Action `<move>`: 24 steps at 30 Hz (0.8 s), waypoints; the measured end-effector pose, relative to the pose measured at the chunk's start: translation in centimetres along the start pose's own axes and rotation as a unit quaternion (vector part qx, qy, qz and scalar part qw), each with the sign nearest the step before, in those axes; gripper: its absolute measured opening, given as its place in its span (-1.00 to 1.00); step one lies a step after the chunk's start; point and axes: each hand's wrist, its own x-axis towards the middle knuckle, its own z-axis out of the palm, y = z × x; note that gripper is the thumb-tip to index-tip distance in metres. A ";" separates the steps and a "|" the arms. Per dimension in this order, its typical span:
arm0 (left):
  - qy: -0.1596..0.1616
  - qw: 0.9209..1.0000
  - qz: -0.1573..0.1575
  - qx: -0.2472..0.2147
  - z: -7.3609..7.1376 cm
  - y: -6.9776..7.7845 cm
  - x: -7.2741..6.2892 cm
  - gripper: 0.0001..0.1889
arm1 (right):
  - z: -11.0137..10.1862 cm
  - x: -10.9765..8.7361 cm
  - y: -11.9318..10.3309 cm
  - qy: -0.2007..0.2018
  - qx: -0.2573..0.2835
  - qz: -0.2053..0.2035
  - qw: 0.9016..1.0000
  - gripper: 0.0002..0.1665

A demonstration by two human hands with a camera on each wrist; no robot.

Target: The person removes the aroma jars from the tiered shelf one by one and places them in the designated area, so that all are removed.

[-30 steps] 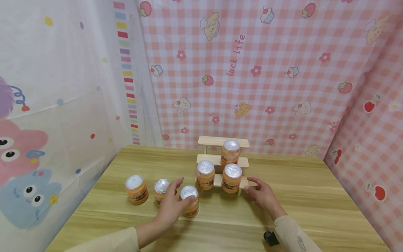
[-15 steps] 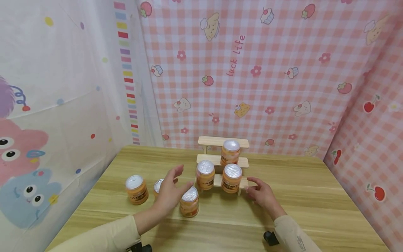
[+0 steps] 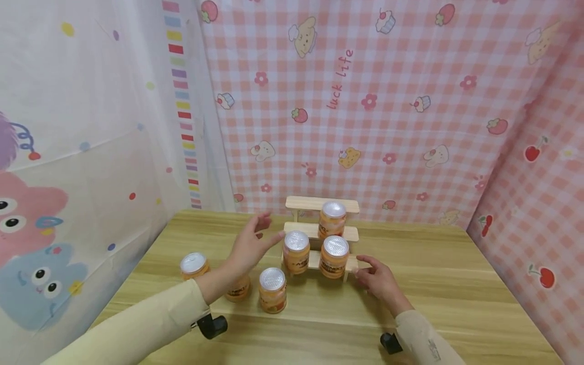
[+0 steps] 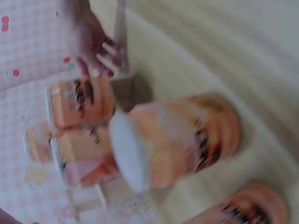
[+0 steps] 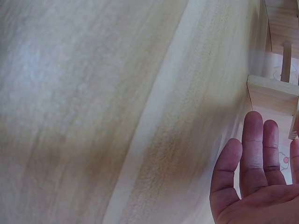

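Note:
A small three-step wooden rack (image 3: 315,203) stands toward the back of the table. On its lowest step sit two orange cans with silver tops, a left can (image 3: 296,253) and a right can (image 3: 335,258); another can (image 3: 332,220) is on the middle step. My left hand (image 3: 248,246), holding nothing, hovers beside the rack's left end, its thumb near the left can. Extended fingers (image 5: 252,154) of my right hand (image 3: 379,281) are at the right end of the lowest step; whether they touch it is unclear.
On the table, left of the rack, are three more orange cans: a near can (image 3: 272,291), a middle can (image 3: 238,289) and a far-left can (image 3: 193,266). My left forearm partly covers the latter two. A checked curtain (image 3: 401,137) hangs behind the table (image 3: 429,284).
My left hand has risen from beside the table cans and moved forward to the rack's left end, with nothing in it. My right hand has stayed at the lowest step.

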 end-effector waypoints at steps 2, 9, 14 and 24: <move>-0.012 1.000 0.004 -0.003 -0.1 0.4 1.0 -0.29 | -0.1 0.1 -0.1 0.002 -0.001 -0.001 1.000 -0.48; -0.067 0.997 0.005 0.025 -0.4 1.4 4.2 -0.28 | -0.1 0.2 0.1 0.000 0.012 -0.001 1.000 -0.49; -0.104 0.993 0.020 0.051 0.0 1.7 6.3 -0.26 | 0.2 0.0 0.2 0.003 0.017 -0.001 1.000 -0.50; -0.158 0.983 0.040 0.088 1.9 3.3 9.9 -0.24 | 0.1 0.0 0.2 0.010 0.019 -0.009 1.000 -0.51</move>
